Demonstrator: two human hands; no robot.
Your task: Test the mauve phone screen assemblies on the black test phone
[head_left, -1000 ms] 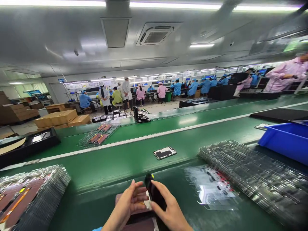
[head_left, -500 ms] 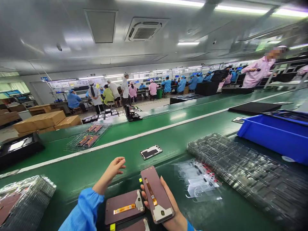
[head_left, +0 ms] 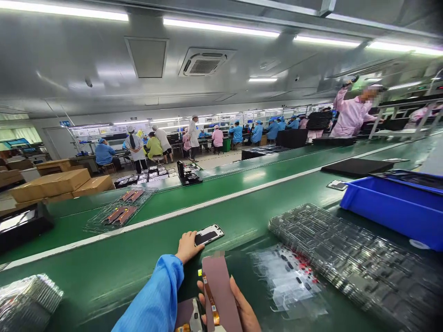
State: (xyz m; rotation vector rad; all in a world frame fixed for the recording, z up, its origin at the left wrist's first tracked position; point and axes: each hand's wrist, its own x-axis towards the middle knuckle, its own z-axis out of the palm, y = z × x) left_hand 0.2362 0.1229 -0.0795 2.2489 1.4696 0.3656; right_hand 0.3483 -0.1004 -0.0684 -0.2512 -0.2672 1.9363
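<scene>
My right hand (head_left: 245,310) is wrapped around a phone display panel (head_left: 221,288), reddish-brown backed with an orange flex cable along it and a small yellow tab at its left edge. My left hand (head_left: 188,246), in a blue sleeve, reaches out to the green belt. Its fingers and thumb close round the left end of a phone middle frame (head_left: 212,234), white-edged with a dark centre, which lies on the belt. Below, partly hidden by my left sleeve and the held panel, is another display panel (head_left: 184,311) with a flex cable.
A pile of clear films (head_left: 290,281) with red and black tabs lies right of my hands, beside stacked clear trays (head_left: 332,240). A blue bin (head_left: 391,203) stands at right. More trays (head_left: 29,299) are stacked at left. Across the white line, a tray (head_left: 100,221) holds several panels.
My left hand has moved forward and right from the air onto the phone middle frame and closed on its end. The right hand still holds the display panel, now lower in view.
</scene>
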